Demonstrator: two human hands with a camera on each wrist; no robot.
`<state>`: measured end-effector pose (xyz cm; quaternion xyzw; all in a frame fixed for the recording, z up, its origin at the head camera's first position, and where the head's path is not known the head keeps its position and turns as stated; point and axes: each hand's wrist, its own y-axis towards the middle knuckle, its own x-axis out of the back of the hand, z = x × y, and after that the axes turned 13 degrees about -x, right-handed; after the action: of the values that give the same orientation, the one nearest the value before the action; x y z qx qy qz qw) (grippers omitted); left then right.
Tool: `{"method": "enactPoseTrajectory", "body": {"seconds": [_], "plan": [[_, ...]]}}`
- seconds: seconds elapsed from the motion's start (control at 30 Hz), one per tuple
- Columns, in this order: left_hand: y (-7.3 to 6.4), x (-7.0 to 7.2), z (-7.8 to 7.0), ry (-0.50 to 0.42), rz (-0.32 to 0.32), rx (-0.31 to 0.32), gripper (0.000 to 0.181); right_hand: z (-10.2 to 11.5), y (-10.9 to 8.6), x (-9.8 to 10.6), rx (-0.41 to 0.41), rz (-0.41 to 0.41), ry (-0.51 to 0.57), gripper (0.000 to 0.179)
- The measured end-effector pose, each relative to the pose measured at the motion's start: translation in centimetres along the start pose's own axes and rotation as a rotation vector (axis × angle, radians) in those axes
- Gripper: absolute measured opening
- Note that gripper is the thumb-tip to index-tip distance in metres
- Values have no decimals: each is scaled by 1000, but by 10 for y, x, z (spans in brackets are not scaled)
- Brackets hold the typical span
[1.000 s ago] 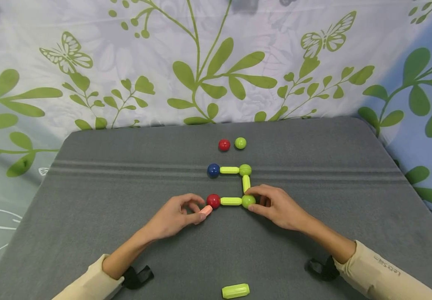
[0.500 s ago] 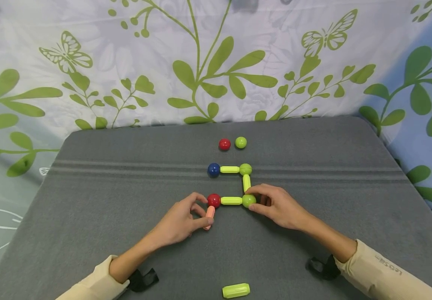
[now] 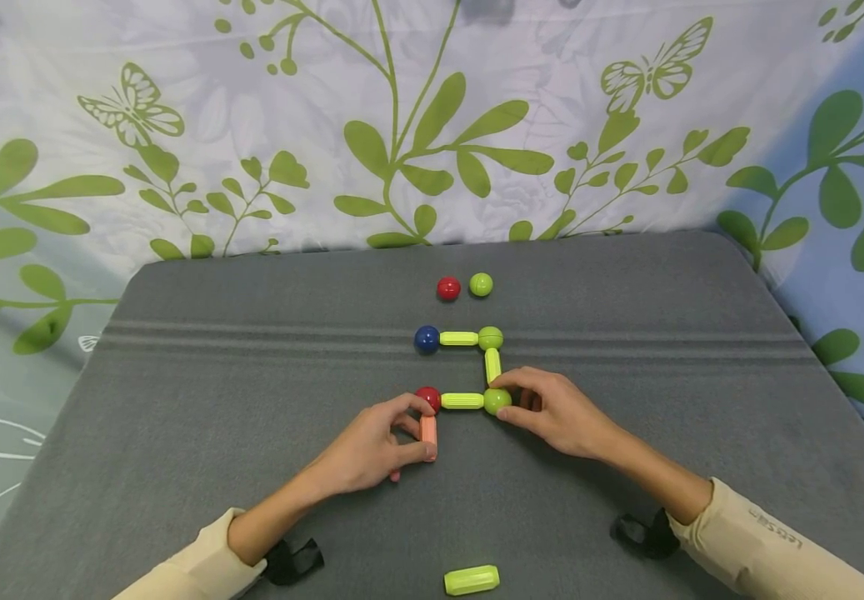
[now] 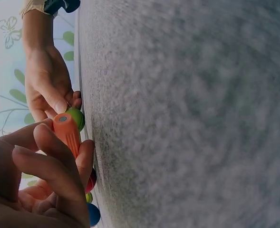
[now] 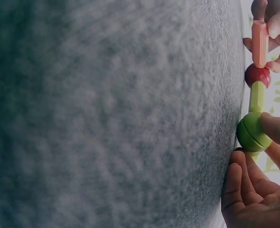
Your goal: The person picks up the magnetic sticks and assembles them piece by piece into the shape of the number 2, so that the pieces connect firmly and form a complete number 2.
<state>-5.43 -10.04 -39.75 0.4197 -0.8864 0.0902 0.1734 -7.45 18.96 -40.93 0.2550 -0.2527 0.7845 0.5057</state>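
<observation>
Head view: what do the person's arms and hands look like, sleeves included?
The left hand and right hand wear no gloves. The left cream fabric sleeve looks plain; the right cream fabric sleeve bears small dark lettering, not clearly legible. A black strap-like loop shows by the left sleeve's end, another black loop by the right's.

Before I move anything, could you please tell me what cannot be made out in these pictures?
Head view: lower left of the nearer red ball, hidden by the left hand.
Head view: right sleeve lettering, too small to read surely.
Left wrist view: part of the blue ball, behind the left hand.
Right wrist view: rest of the right hand, cut off by the right edge.
</observation>
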Motion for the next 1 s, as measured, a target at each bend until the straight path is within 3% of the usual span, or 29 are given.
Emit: {"method": "enactPoseTrajectory", "body": {"seconds": [0.2, 0.5, 1.0], "plan": [[0, 0, 1, 0, 8, 2, 38, -1, 0, 0, -1, 9, 4, 29], [0, 0, 2, 114, 0, -17, 38, -1, 0, 0, 0, 3, 7, 29], [2, 3, -1, 147, 6, -25, 34, -1, 0, 0, -3, 4, 12, 29]]}}
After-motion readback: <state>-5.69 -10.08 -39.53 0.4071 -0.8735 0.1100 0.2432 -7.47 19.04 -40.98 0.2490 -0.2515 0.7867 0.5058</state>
